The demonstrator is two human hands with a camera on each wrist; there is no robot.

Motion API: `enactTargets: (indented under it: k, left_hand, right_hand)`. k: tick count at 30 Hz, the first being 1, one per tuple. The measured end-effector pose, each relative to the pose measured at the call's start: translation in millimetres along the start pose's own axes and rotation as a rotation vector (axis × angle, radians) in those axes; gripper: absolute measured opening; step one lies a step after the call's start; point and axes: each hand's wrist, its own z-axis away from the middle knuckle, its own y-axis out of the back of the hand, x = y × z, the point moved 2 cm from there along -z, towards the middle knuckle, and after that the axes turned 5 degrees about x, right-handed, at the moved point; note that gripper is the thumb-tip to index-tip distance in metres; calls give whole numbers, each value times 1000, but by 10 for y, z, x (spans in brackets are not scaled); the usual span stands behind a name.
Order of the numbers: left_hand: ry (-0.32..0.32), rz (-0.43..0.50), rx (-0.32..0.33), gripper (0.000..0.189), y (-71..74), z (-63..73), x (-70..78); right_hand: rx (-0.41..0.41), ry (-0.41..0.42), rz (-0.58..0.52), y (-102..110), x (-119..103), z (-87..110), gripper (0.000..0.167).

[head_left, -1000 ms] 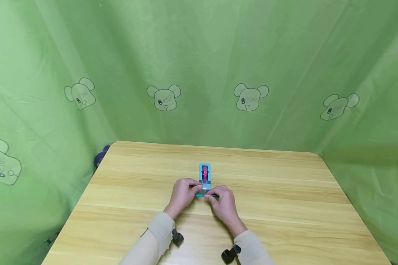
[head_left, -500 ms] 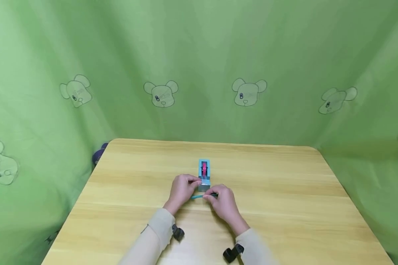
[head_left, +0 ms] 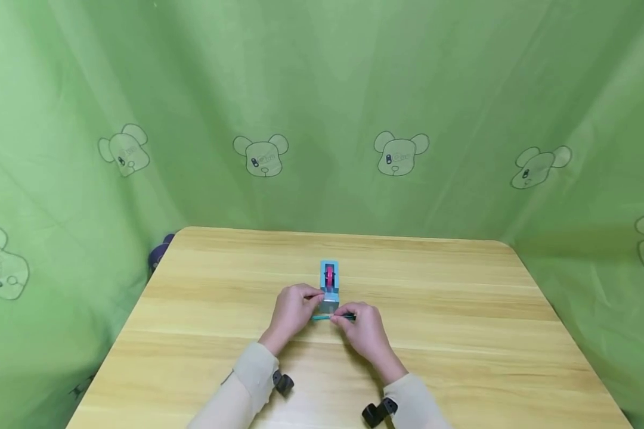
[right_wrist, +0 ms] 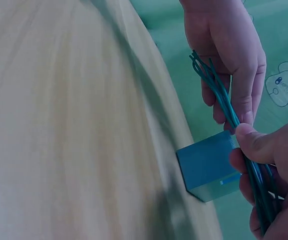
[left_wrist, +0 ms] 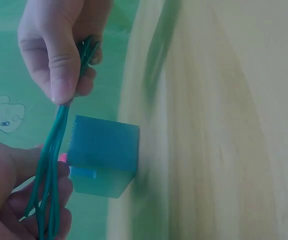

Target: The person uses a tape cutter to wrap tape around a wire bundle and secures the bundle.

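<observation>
Two hands show — the right hand point(head_left: 366, 330) pinching one bundle of teal strands point(head_left: 321, 317) just before one tape dispenser point(left_wrist: 104, 145), the left hand point(head_left: 291, 308) close beside it, its grip impossible to tell. The bundle slants less than half a second ago, above a wood-grain counter point(head_left: 461, 322) enclosed by green curtain point(head_left: 322, 89).

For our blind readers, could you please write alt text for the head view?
A person's right hand pinches thin green strands near a boxy blue tape dispenser with a pink reel on a wood-grain table; the left hand is beside the dispenser's near half.
</observation>
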Motion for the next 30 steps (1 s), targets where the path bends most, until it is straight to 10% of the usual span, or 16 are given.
enactTargets:
  k: [30]
  left_hand:
    - [-135, 137, -225, 17, 444, 99, 501]
  right_hand:
    - [24, 116, 13, 534, -557, 1, 8]
